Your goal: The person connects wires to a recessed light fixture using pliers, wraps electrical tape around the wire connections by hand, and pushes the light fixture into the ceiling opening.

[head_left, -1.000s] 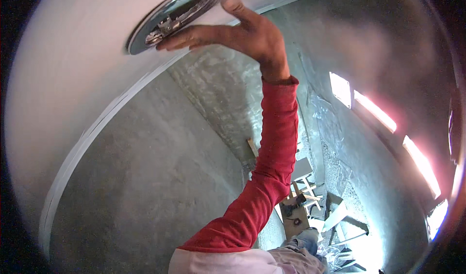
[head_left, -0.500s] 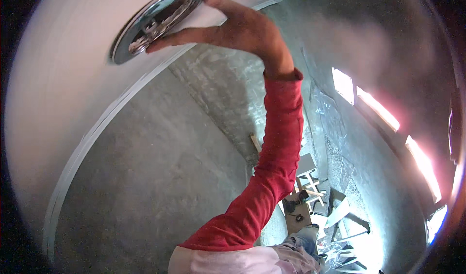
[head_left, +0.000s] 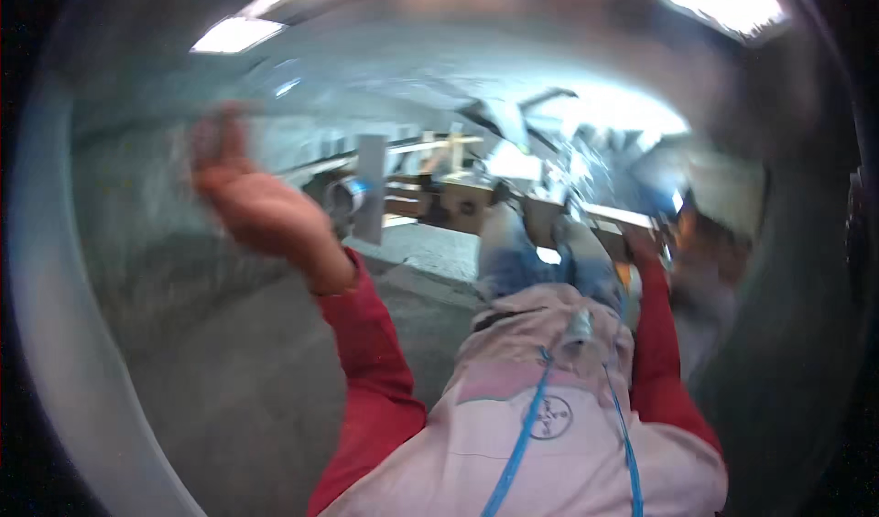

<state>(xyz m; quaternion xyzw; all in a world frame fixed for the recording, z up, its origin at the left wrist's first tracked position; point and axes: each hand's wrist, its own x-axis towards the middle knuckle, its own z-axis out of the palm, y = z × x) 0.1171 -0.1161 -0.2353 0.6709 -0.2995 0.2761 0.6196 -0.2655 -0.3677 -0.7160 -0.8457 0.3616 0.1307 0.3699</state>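
Note:
My left hand (head_left: 261, 201) is raised at the left, blurred by motion, its fingers pointing up and apart. Nothing shows in it, and it seems to touch nothing; a pale upright board (head_left: 370, 187) stands beyond it. My right hand (head_left: 645, 244) is low at the right, small and smeared, near my leg and some blurred orange-brown things (head_left: 710, 242). Its fingers cannot be made out, nor whether it holds anything.
Below me, boxes (head_left: 464, 201), wooden pieces (head_left: 455, 151) and pale scraps stand in a cluttered group about my legs. A grey wall (head_left: 165, 160) runs along the left. Bright openings (head_left: 236, 34) glare at the top. Blue cords (head_left: 522, 435) hang down my front.
My left hand has come away from the round chrome-rimmed fixture on the white surface, which has left the view. The view has swung down and round; my right arm now shows.

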